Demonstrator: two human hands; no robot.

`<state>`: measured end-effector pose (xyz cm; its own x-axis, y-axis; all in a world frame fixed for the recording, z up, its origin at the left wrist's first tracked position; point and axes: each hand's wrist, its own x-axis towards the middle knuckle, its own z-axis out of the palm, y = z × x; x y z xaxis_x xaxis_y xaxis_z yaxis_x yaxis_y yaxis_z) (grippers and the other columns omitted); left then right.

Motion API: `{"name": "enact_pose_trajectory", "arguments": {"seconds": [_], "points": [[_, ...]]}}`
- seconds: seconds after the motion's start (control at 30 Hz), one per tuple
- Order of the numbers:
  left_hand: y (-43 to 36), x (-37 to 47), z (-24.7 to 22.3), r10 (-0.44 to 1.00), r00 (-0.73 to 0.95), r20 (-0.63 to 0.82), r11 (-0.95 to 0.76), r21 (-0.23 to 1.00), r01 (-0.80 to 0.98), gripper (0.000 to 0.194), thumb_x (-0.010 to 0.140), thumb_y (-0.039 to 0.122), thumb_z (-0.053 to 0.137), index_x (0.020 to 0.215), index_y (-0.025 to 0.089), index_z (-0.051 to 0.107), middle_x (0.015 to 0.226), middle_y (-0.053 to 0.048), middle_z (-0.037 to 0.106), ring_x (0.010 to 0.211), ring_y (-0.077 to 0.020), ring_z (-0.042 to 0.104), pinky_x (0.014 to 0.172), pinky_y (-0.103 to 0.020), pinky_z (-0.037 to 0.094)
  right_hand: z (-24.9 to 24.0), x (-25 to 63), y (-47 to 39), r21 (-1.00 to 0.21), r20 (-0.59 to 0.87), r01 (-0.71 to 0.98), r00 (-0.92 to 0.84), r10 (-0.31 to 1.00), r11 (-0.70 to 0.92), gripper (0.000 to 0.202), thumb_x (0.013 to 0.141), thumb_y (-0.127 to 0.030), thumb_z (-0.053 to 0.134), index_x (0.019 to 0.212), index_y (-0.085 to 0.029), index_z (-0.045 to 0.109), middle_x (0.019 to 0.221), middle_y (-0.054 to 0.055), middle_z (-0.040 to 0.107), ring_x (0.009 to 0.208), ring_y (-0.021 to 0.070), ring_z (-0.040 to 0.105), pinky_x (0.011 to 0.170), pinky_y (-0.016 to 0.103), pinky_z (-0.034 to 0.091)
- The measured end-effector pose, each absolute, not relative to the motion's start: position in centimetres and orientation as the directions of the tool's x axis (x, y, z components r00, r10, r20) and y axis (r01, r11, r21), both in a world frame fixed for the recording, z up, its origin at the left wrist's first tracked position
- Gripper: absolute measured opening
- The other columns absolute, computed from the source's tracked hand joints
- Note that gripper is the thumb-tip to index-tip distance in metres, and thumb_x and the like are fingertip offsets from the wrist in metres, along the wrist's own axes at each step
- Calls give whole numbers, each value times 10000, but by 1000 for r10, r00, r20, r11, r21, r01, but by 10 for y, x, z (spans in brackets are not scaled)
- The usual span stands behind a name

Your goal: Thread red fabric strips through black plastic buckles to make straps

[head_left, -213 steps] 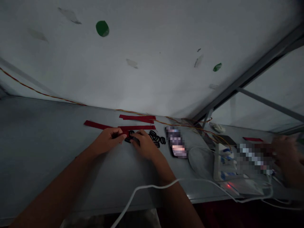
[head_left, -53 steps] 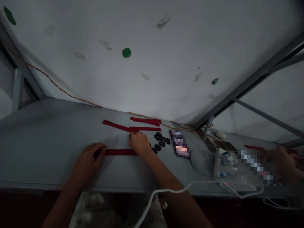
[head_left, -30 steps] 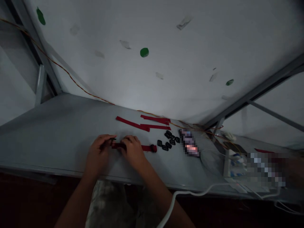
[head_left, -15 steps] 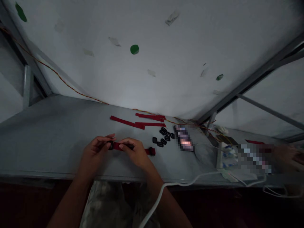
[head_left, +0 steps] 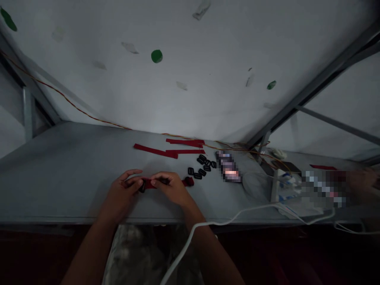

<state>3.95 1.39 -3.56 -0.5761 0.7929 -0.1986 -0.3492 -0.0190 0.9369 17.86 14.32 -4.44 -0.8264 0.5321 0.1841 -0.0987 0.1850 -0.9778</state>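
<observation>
A red strap (head_left: pixel 151 184) stretches between my two hands, just above the grey tabletop. At its left end is a black buckle (head_left: pixel 142 186), pinched by the thumb and fingers of my left hand (head_left: pixel 126 190). My right hand (head_left: pixel 170 186) grips the strap a little to the right of that buckle, fingers closed. Past my right hand the strap's other end shows, with a second black piece (head_left: pixel 189 181) on it. Several loose black slide buckles (head_left: pixel 202 172) lie to the right, beyond my right hand.
More red straps (head_left: pixel 154 151) lie near the wall. A phone with a pixelated screen (head_left: pixel 228 166) rests right of the buckles. Further right are a power strip (head_left: pixel 277 186), a white cable (head_left: pixel 231 221) crossing the table edge, and another person's hand (head_left: pixel 363 184).
The left buckle and strap end have shifted slightly right, closer to my right hand, and the buckle has tilted. The whole view has moved a little.
</observation>
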Motion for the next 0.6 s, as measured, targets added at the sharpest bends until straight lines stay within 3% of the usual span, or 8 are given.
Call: {"name": "enact_pose_trajectory", "arguments": {"seconds": [0.13, 0.23, 0.6], "points": [[18, 44, -43, 759, -623, -190, -109, 906, -409, 516, 657, 418, 876, 1048, 180, 638, 1041, -81, 747, 784, -114, 676, 695, -184, 538, -44, 183, 143, -980, 177, -90, -798, 576, 177, 228, 866, -369, 680, 968, -184, 766, 901, 41, 747, 798, 152, 658, 773, 281, 503], [20, 44, -49, 735, -662, -147, -161, 910, -382, 472, 670, 417, 867, 1009, 172, 648, 1028, -76, 736, 809, -112, 666, 769, -203, 549, -42, 184, 143, -975, 190, -92, -814, 548, 202, 213, 885, -347, 659, 988, -197, 769, 930, 42, 750, 849, 162, 667, 812, 293, 503], [20, 48, -42, 751, -628, -204, -84, 914, -397, 468, 638, 411, 879, 964, 175, 640, 845, -27, 709, 732, -120, 641, 672, -207, 531, -43, 180, 141, -976, 194, -115, -849, 492, 186, 173, 906, -326, 628, 924, -179, 717, 894, 21, 708, 846, 145, 633, 836, 278, 488]]}}
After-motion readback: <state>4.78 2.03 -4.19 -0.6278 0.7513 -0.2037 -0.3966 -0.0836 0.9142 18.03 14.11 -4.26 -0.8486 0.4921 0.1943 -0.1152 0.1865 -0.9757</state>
